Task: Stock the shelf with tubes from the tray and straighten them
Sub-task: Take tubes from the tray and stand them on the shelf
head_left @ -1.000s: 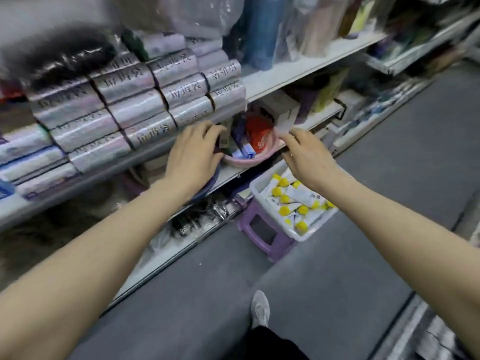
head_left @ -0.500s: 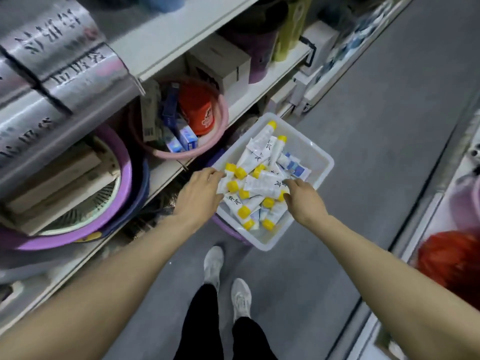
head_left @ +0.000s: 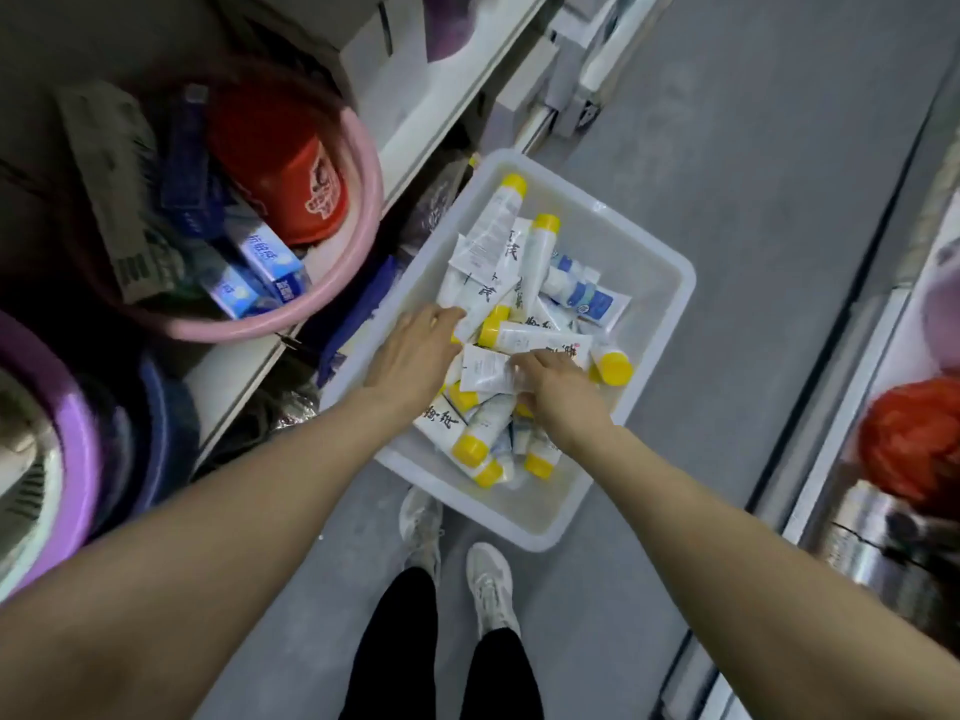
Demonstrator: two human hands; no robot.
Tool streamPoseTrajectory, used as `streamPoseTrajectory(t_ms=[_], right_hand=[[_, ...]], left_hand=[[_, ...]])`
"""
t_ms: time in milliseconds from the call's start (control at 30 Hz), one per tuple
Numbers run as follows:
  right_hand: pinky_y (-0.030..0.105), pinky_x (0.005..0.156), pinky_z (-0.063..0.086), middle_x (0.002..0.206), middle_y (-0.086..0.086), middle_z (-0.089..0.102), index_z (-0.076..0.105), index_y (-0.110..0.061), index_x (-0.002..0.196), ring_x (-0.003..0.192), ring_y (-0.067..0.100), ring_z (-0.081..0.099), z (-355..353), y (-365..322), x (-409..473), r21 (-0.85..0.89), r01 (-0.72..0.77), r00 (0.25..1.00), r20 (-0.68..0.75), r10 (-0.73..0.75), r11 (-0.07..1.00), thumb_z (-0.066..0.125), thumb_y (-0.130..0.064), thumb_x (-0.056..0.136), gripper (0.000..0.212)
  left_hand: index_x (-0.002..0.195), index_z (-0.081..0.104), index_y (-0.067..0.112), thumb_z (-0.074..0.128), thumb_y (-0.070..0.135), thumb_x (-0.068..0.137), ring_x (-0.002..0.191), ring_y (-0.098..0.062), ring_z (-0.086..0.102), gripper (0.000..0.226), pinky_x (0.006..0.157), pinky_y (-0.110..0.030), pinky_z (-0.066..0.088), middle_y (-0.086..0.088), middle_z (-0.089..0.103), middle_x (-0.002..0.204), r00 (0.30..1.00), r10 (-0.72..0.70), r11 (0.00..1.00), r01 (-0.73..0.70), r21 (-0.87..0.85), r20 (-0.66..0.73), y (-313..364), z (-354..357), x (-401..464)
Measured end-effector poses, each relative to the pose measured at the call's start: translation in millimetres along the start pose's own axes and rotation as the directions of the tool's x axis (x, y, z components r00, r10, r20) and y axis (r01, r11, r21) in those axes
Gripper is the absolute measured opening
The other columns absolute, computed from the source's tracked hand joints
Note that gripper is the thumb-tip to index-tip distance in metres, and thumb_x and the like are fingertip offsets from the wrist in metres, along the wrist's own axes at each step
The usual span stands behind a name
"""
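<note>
Showing as translucent, smooth plastic: the white tray point(head_left: 660, 283), with a faint sheen along its rim. Looking like soft, satiny plastic: the white tubes point(head_left: 535, 335), their yellow caps point(head_left: 615, 367) glossier and hard-looking; gleaming with the same smooth plastic shine, the pink basin point(head_left: 358, 241) and the purple basin point(head_left: 78, 449). Appearing matt and slightly rough: the grey floor point(head_left: 753, 174); reading as glossy printed card, the blue-and-white boxes point(head_left: 267, 257); glinting like crinkled foil or film, the silvery packs point(head_left: 872, 553).

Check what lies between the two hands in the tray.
In the head view, a white tube with printed text lies between the left hand and right hand, over other yellow-capped tubes in the tray. The right hand's fingers touch it.
</note>
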State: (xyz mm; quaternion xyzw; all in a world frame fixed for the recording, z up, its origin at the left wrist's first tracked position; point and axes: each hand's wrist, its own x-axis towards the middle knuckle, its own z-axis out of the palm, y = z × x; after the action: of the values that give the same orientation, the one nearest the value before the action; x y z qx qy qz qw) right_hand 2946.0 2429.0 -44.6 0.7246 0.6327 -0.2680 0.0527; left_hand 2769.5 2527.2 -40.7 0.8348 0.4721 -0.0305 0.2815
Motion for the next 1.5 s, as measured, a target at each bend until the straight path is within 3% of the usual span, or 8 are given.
streamPoseTrajectory(t_ms=[500,600,733,867,1067,1200,1367,1500], right_hand=[[0.034,0.065,0.032,0.104,0.01,0.062,0.048,-0.011,0.106,0.093,0.031,0.056,11,14,-7,0.002,-0.078,0.997,-0.015,0.078,0.997,0.065,-0.025,0.082,0.032],[0.032,0.06,0.034,0.098,0.01,0.064,0.048,-0.012,0.109,0.089,0.032,0.058,-4,19,-18,0.148,-0.106,0.991,-0.064,0.117,0.983,0.065,-0.024,0.081,0.035],[0.039,0.062,0.047,0.098,0.011,0.066,0.043,-0.013,0.118,0.087,0.035,0.061,-37,15,-34,0.319,-0.113,0.986,-0.08,0.145,0.941,0.062,-0.028,0.088,0.038],[0.037,0.067,0.041,0.108,0.013,0.064,0.04,-0.01,0.121,0.095,0.037,0.059,-78,2,-55,0.4,-0.062,0.986,-0.117,0.118,0.914,0.055,-0.03,0.094,0.036],[0.045,0.074,0.05,0.112,0.011,0.064,0.025,-0.021,0.141,0.096,0.039,0.062,-137,-32,-100,0.317,0.082,0.971,-0.238,-0.004,0.945,0.055,-0.033,0.093,0.058],[0.046,0.075,0.051,0.129,0.007,0.057,-0.004,-0.047,0.148,0.096,0.038,0.06,-172,-69,-134,0.245,0.246,0.928,-0.338,-0.155,0.938,0.058,-0.031,0.091,0.085],[0.048,0.084,0.048,0.121,0.007,0.055,0.038,-0.036,0.139,0.108,0.034,0.056,-189,-125,-156,0.11,0.481,0.829,-0.38,-0.411,0.87,0.055,-0.03,0.093,0.049],[0.045,0.084,0.049,0.12,0.006,0.057,0.047,-0.03,0.132,0.108,0.033,0.057,-200,-189,-176,0.017,0.618,0.731,-0.38,-0.567,0.786,0.058,-0.029,0.09,0.044]], left_hand=[[0.152,0.002,0.025,0.052,0.011,0.09,0.113,-0.04,0.044,0.081,0.091,-0.044,0.044,-0.02,0.046,0.12,0.958,-0.169,0.977,0.132,0.166,0.233,14,8,49],[0.151,0.002,0.032,0.049,0.02,0.087,0.109,-0.039,0.044,0.08,0.088,-0.042,0.044,-0.011,0.051,0.095,0.946,-0.169,0.985,0.156,0.07,0.275,15,2,34],[0.138,0.018,0.05,0.046,0.027,0.085,0.108,-0.041,0.048,0.065,0.094,-0.045,0.043,-0.016,0.045,0.12,0.944,-0.211,0.964,0.244,-0.108,0.254,24,-15,-4],[0.123,0.035,0.052,0.043,0.024,0.086,0.079,-0.031,0.063,0.046,0.086,-0.039,0.051,-0.013,0.044,0.119,0.938,-0.239,0.884,0.317,-0.344,0.249,39,-40,-52],[0.121,0.054,0.04,0.043,0.014,0.091,0.072,-0.013,0.055,0.041,0.055,-0.026,0.042,-0.008,0.054,0.114,0.939,-0.339,0.781,0.319,-0.537,0.065,64,-89,-131],[0.106,0.059,0.048,0.036,0.025,0.096,0.081,-0.013,0.059,0.035,0.076,-0.026,0.049,-0.005,0.059,0.115,0.902,-0.417,0.736,0.259,-0.625,-0.116,76,-125,-196],[0.107,0.058,0.042,0.038,0.013,0.091,0.091,-0.021,0.057,0.039,0.074,-0.026,0.04,-0.002,0.06,0.121,0.811,-0.528,0.644,0.19,-0.741,-0.252,82,-167,-273],[0.108,0.06,0.034,0.041,0.003,0.089,0.108,-0.023,0.054,0.041,0.08,-0.023,0.035,-0.002,0.056,0.132,0.718,-0.587,0.635,0.12,-0.763,-0.374,72,-195,-337]])
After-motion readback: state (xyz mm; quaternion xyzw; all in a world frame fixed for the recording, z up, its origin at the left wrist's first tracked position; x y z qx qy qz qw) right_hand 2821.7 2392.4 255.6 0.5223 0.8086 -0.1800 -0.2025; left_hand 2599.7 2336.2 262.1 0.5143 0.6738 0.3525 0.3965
